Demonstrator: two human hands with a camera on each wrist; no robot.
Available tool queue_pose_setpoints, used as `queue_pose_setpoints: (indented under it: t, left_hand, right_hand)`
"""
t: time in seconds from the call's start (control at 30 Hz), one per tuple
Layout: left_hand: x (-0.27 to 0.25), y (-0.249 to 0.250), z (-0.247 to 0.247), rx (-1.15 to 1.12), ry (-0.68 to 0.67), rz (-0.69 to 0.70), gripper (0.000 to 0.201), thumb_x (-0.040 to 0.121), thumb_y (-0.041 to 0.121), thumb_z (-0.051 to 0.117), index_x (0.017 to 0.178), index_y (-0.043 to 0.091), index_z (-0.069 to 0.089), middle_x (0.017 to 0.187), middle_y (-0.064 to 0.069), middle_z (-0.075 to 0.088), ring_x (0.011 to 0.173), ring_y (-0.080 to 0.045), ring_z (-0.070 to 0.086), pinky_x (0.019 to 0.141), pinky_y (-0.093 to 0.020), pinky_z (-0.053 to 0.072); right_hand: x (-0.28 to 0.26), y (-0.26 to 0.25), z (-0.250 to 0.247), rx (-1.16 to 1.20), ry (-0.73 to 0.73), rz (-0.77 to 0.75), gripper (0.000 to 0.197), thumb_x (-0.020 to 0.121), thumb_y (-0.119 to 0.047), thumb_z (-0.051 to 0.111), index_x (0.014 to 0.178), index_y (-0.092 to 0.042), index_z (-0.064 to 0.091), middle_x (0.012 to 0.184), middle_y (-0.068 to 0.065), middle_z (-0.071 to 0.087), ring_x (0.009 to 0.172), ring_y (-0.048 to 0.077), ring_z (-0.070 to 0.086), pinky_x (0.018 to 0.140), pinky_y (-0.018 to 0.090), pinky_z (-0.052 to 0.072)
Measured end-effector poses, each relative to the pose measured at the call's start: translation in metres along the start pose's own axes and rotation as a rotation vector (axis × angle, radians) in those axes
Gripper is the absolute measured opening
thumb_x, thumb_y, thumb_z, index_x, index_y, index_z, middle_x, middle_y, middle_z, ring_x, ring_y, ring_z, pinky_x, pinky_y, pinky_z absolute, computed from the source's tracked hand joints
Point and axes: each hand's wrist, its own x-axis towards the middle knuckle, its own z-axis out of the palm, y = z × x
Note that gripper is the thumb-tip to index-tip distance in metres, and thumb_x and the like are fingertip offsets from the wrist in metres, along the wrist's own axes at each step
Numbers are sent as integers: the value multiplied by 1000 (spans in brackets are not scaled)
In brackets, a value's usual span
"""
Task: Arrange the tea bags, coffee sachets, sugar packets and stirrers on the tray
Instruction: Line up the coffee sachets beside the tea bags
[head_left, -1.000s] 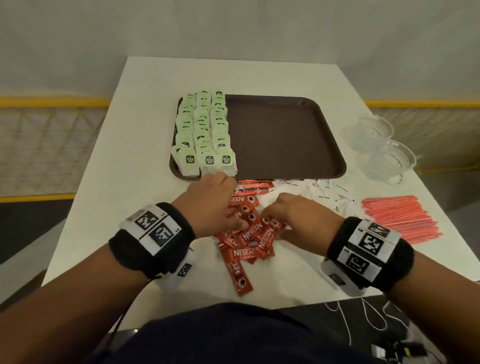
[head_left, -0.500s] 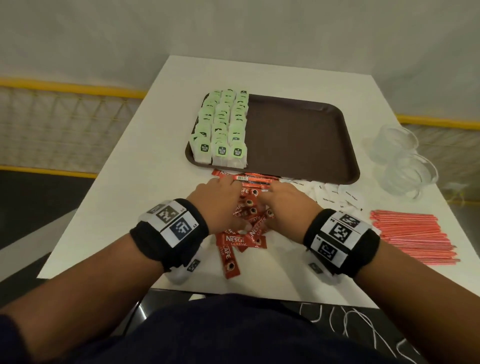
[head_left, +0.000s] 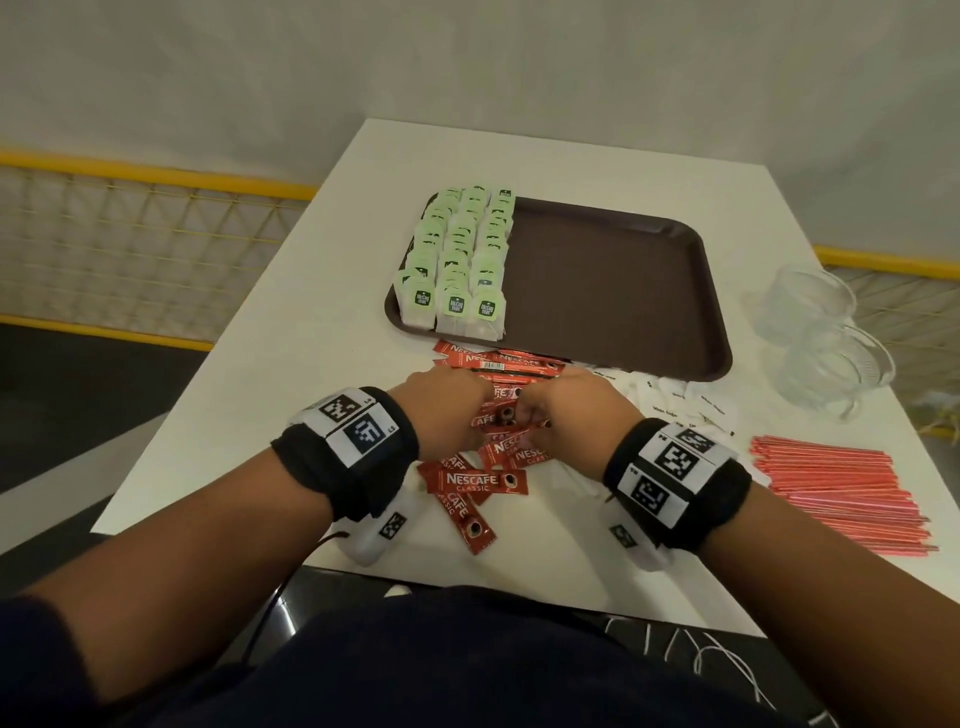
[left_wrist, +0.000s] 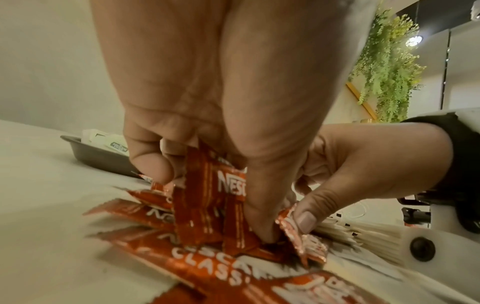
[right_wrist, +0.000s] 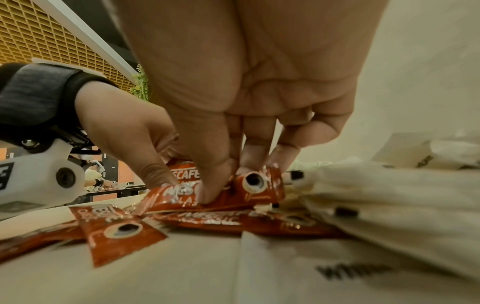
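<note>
A pile of red coffee sachets (head_left: 475, 480) lies on the white table in front of the brown tray (head_left: 613, 291). My left hand (head_left: 457, 410) grips a few upright sachets (left_wrist: 205, 197) between thumb and fingers. Beside it my right hand (head_left: 566, 410) pinches one sachet (right_wrist: 249, 185) off the pile. Green tea bags (head_left: 460, 265) fill the tray's left side in three rows. White sugar packets (head_left: 675, 405) lie just right of my hands, and red stirrers (head_left: 831, 483) sit further right.
Clear glass cups (head_left: 821, 338) stand at the table's right edge beside the tray. The tray's right two thirds are bare. A yellow railing (head_left: 156, 176) runs behind the table on the left. The table's near edge is just under my wrists.
My hands have drawn closer together over the coffee sachets and gathered some up. The head view has swung so the table sits further right.
</note>
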Motion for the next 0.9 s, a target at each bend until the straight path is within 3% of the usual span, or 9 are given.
queue_pose_setpoints:
  t: [0.17,0.3,0.43,0.57,0.67,0.8,0.9]
  left_hand:
    - [6,-5,-4,5,-38,36,32,95,32,62,122,15,59,116,-6,63,102,-23,59,88,-37,52]
    - [9,-14,-16,-201,-19,121,12,98,27,56,104,17,61,102,-2,67,81,-14,62,73,-29,51]
    - [12,-24,-37,-396,9,162,12,98,27,53,106,18,55,101,-1,67,90,-18,67,84,-43,56]
    - [14,-27,-60,-872,-36,150,22,101,20,53,121,11,49,110,-9,70,90,-19,74,82,-39,61]
    - [19,-30,-70,-1127,-38,155,25,103,25,50,128,20,50,113,-5,70,97,-21,72,80,-36,60]
    - [40,-34,-76,-1010,-13,222,34,99,34,56,130,22,47,111,-1,71,92,-20,74,72,-34,59]
    - [59,-42,-85,-924,90,227,36,99,29,58,132,25,47,112,4,68,90,-9,72,81,-29,58]
  right_hand:
    - [5,1,-2,37,22,-14,15,89,-34,64,104,-32,67,100,-9,66,100,15,54,90,38,47]
    - [5,4,-13,154,93,-15,11,89,-29,65,100,-28,67,100,-7,64,92,13,59,86,34,50]
    - [5,12,-32,274,232,-42,7,88,-27,67,95,-29,67,94,-10,63,86,9,58,79,28,48]
    - [11,19,-53,383,280,-42,6,87,-24,68,92,-27,68,88,-12,66,81,3,61,77,25,49]
    - [20,26,-64,414,291,-39,5,87,-23,69,91,-26,69,86,-13,68,80,1,61,78,25,49]
    - [37,32,-75,413,302,17,5,84,-25,72,88,-26,69,73,-12,64,68,1,60,69,22,46]
    - [53,41,-84,577,330,149,14,80,-25,76,89,-21,66,70,-4,68,59,5,65,59,22,54]
